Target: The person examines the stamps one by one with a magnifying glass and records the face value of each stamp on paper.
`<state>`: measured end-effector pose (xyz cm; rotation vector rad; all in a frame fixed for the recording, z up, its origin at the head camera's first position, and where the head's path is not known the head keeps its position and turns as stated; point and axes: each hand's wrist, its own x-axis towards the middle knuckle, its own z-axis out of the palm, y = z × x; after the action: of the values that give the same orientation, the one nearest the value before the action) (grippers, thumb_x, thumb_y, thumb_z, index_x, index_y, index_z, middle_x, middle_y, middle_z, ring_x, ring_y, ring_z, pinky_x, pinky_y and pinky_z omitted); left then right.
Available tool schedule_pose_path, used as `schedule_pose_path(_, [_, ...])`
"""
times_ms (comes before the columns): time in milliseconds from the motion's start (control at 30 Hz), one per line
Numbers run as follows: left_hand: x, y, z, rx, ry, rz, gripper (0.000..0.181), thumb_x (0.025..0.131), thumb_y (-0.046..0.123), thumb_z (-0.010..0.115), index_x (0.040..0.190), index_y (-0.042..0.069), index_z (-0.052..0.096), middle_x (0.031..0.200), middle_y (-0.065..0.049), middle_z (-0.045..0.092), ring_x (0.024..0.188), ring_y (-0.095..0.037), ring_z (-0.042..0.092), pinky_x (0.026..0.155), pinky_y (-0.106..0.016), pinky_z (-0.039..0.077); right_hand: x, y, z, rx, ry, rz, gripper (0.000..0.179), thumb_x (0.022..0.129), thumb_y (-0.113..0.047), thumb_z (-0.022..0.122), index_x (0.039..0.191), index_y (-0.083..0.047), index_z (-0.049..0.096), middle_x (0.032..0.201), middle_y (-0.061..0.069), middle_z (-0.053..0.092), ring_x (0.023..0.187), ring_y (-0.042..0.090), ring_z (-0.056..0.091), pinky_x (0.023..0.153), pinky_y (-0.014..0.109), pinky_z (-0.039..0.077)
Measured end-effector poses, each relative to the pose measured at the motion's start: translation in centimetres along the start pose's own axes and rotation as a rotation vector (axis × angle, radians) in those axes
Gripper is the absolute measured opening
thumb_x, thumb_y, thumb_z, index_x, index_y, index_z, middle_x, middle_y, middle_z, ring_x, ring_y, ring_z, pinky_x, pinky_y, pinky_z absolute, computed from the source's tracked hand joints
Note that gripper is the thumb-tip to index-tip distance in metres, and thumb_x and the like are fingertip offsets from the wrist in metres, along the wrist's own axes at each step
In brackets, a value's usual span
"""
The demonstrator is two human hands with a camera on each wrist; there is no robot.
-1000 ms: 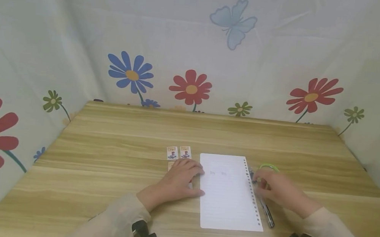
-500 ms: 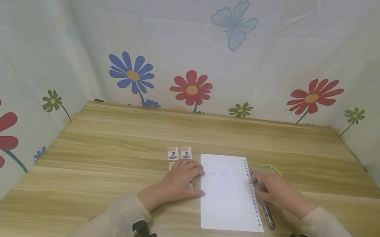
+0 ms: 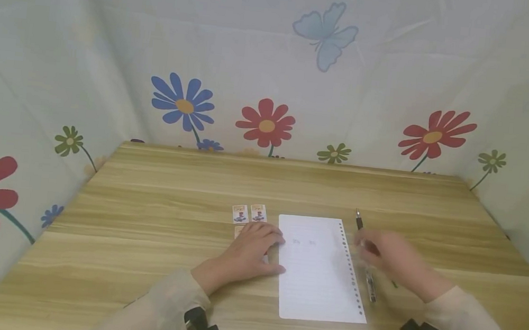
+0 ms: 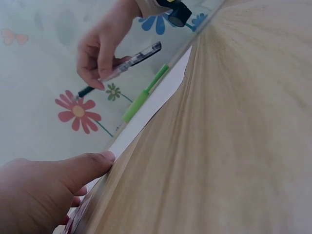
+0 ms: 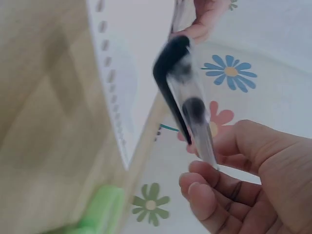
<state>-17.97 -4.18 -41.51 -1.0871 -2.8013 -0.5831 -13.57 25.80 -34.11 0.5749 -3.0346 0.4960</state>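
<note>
My left hand [image 3: 249,251] rests at the left edge of a lined, hole-punched sheet of paper [image 3: 317,281], its thumb touching the margin. Its fingers lie over small printed picture cards, partly hidden; two more cards [image 3: 240,213] show just beyond. My right hand [image 3: 394,260] pinches a clear-barrelled pen [image 3: 370,287] with a black clip, above the table right of the sheet. In the left wrist view the pen [image 4: 141,56] is off the tabletop, its dark end pointing down-left. Two faint small marks show near the sheet's top.
A bright green plastic object [image 4: 141,100] lies on the table right of the paper, mostly hidden behind my right hand in the head view. The wooden table [image 3: 172,177] reaches back to a flower-printed cloth [image 3: 372,90].
My right hand has lifted the pen from beside the paper and moved slightly right. The pen's far end has come into view beyond the fingers. My left hand stays put.
</note>
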Motion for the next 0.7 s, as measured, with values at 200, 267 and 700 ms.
schedule_pose_path(200, [0.0,0.1,-0.1,-0.003,0.001,-0.001,0.058,0.079,0.051,0.071,0.121,0.012,0.062,0.13,-0.002,0.058,0.127,-0.022,0.047,0.114,-0.043,0.031,-0.3,-1.1,-1.6,-0.019,0.08,-0.031,0.021,0.086,-0.006,0.065,0.107,-0.006,0.065,0.084,-0.001,0.067,0.07,0.007,0.053,0.061,0.021,0.051])
schedule_pose_path(267, [0.0,0.1,0.0,-0.001,0.001,-0.002,0.058,0.079,0.051,0.071,0.121,0.012,0.062,0.13,-0.002,0.058,0.127,-0.022,0.047,0.113,-0.043,0.031,-0.3,-1.4,-2.0,-0.026,0.088,-0.034,0.023,0.085,-0.005,0.065,0.109,-0.005,0.064,0.084,-0.001,0.067,0.071,0.007,0.055,0.062,0.022,0.052])
schedule_pose_path(700, [-0.1,0.2,-0.1,-0.002,0.002,-0.001,0.057,0.079,0.05,0.071,0.121,0.013,0.062,0.13,-0.002,0.058,0.127,-0.022,0.047,0.113,-0.044,0.031,-0.2,-2.5,-2.9,-0.177,0.167,-0.063,0.028,0.082,-0.01,0.074,0.108,-0.008,0.064,0.083,0.001,0.07,0.067,0.009,0.058,0.062,0.028,0.056])
